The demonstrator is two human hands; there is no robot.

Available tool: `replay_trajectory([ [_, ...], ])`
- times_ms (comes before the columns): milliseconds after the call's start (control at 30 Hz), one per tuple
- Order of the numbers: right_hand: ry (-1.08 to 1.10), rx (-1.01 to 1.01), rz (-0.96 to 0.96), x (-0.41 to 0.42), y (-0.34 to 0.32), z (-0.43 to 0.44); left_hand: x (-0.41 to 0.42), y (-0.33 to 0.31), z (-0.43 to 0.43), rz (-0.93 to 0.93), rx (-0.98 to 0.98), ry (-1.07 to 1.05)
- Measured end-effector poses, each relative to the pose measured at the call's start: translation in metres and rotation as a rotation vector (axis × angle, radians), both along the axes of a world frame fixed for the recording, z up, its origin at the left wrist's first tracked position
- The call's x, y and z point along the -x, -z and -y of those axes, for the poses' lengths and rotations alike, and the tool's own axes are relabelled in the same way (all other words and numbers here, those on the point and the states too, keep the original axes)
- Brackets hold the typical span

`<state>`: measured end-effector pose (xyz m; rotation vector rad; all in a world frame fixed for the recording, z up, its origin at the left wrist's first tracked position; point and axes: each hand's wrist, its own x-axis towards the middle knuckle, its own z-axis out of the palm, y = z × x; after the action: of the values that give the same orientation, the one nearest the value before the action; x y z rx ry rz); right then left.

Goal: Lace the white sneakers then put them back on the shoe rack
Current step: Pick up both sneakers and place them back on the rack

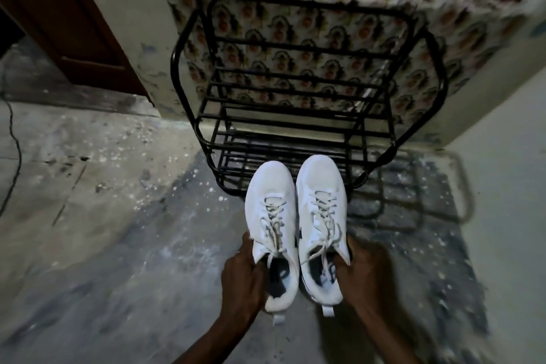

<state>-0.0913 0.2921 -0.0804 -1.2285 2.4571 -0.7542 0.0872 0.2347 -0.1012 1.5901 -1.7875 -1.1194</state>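
Observation:
Two white sneakers are held side by side above the floor, toes pointing toward the shoe rack. My left hand [242, 278] grips the left sneaker [270, 201] at its outer collar. My right hand [362, 272] grips the right sneaker [320, 183] at its outer collar. Both shoes show white laces threaded through the eyelets, with loose ends near the tongues. The black metal shoe rack [295, 121] stands straight ahead with bare bar shelves; the sneakers' toes overlap its lowest front bars in the picture.
A patterned cloth [325, 26] covers the surface behind the rack. A brown wooden door [68, 23] is at the left, a pale wall [502, 142] at the right. The speckled concrete floor [118, 216] spreads around; a dark cable [14, 151] runs at the far left.

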Motion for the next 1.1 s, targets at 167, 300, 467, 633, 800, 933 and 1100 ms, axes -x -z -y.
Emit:
replay_trajectory([
  [167,0.029,-0.014,0.039,0.012,-0.034,0.029,0.008,-0.043,0.031,0.012,-0.003,-0.005],
  [300,0.045,-0.011,0.079,0.021,-0.049,0.052,0.018,-0.067,0.057,0.018,0.04,-0.007],
  [467,0.031,-0.04,0.058,0.037,-0.062,0.072,0.027,-0.081,0.082,-0.004,0.077,0.019],
  [633,0.049,-0.038,0.139,0.06,-0.049,0.109,0.05,-0.07,0.12,0.071,0.088,0.055],
  [800,0.079,-0.047,0.109,0.082,-0.03,0.16,0.081,-0.044,0.179,0.146,0.084,0.105],
  [933,0.092,-0.038,0.106,0.098,-0.01,0.192,0.101,-0.033,0.214,0.183,0.094,0.148],
  [1100,0.136,-0.049,0.191,0.11,-0.001,0.215,0.113,-0.015,0.236,0.19,0.044,0.119],
])
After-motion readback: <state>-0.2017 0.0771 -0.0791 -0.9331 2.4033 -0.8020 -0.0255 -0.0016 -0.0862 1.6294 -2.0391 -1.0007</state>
